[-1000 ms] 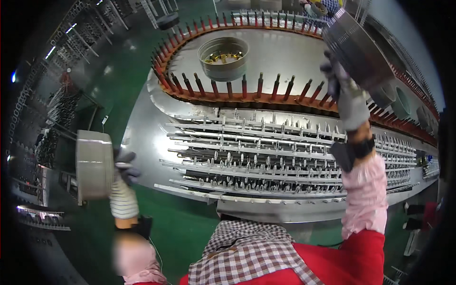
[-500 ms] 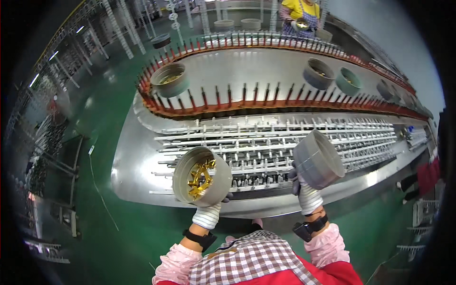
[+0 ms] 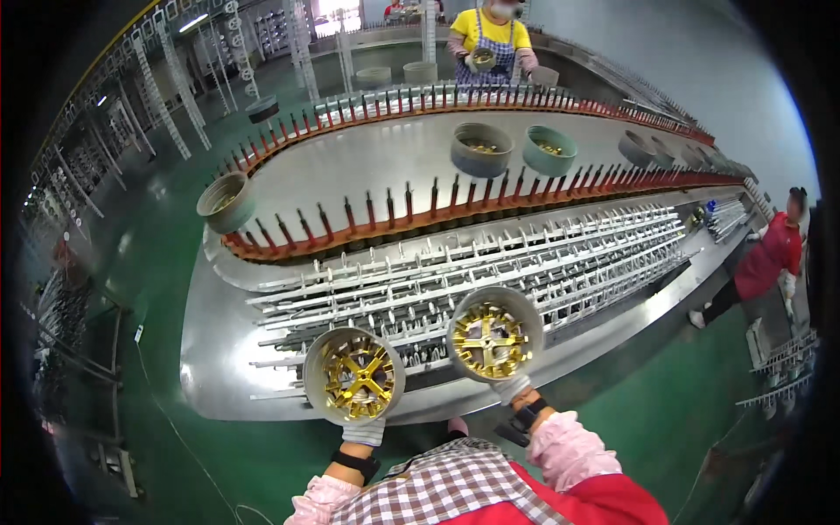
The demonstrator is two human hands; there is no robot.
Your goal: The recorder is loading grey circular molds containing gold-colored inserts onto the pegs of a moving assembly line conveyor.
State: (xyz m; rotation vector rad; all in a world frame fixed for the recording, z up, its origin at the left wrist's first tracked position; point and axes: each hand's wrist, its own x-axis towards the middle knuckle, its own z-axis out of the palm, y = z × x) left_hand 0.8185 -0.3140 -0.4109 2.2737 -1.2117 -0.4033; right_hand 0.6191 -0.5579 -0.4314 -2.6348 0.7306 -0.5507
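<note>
My left hand [image 3: 363, 431], in a white glove, grips a round grey tub [image 3: 311, 378] from the near side. Inside the tub lie shiny gold parts [image 3: 363, 376], the top one shaped like a cross. A second round tub [image 3: 535, 325], slightly right and farther off, is held by my gloved right hand [image 3: 513, 388]. It also contains gold parts [image 3: 488, 343], with a cross-shaped one at its middle. Both tubs lean with their mouths toward me, a small gap apart. The tubs hide most of my fingers.
Under the tubs, white metal racks [image 3: 420, 286] lie on a steel table [image 3: 214, 350]. Behind runs a looped track of red-and-black pegs [image 3: 394, 206], with more tubs [image 3: 550, 150] inside it. One person [image 3: 494, 39] stands across the loop, another [image 3: 770, 254] at right.
My right hand has swung its tub left, closer to the other one, and turned its mouth into sight. The left tub has dropped slightly. The whole view has shifted, bringing the person at right into fuller view.
</note>
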